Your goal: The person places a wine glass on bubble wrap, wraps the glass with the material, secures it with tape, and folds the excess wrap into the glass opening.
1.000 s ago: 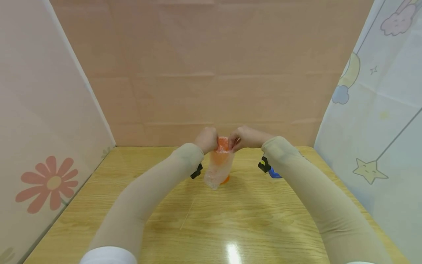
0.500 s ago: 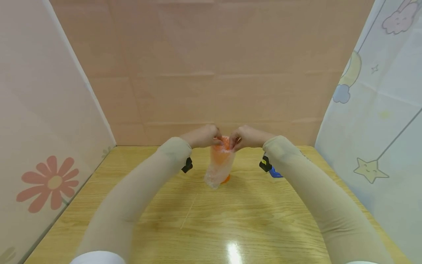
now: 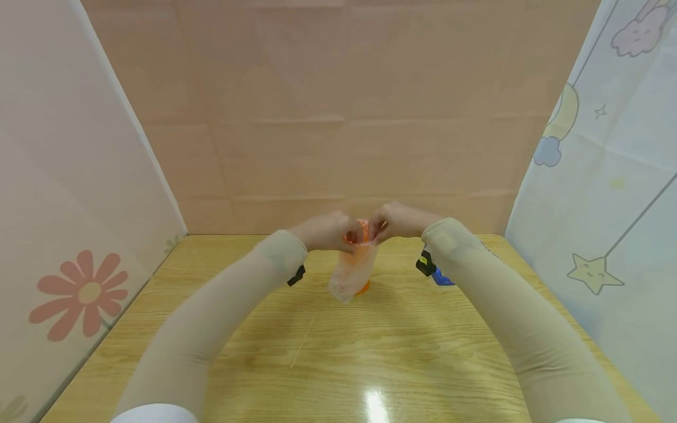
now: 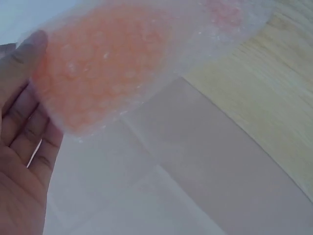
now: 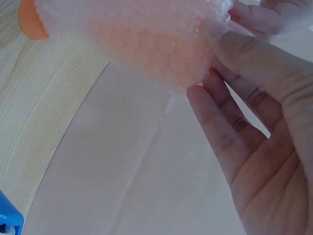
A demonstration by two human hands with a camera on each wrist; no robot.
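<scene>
Bubble wrap [image 3: 353, 270] surrounds an orange object, whose kind I cannot tell through the wrap. An orange end [image 5: 32, 19] sticks out of the wrap at its bottom, close to the table. My left hand [image 3: 333, 231] is at the top of the wrap; in the left wrist view its thumb lies over the edge with fingers behind, pinching it. Opposite, my right hand [image 3: 394, 220] pinches the top edge between thumb and fingers, as the right wrist view shows. The fingers partly hide the upper rim.
A blue plastic object [image 3: 442, 278] lies on the wooden table [image 3: 423, 352], right of the wrap and partly behind the right forearm. A brownish-pink sheet [image 3: 338, 117] stands at the back, with printed side panels left and right. A thin pale line [image 3: 304, 341] shows on the table.
My left hand shifted right across the wrap's top, then a little lower along the near side of its edge. My right hand keeps its hold, and the wrap stays in nearly the same place.
</scene>
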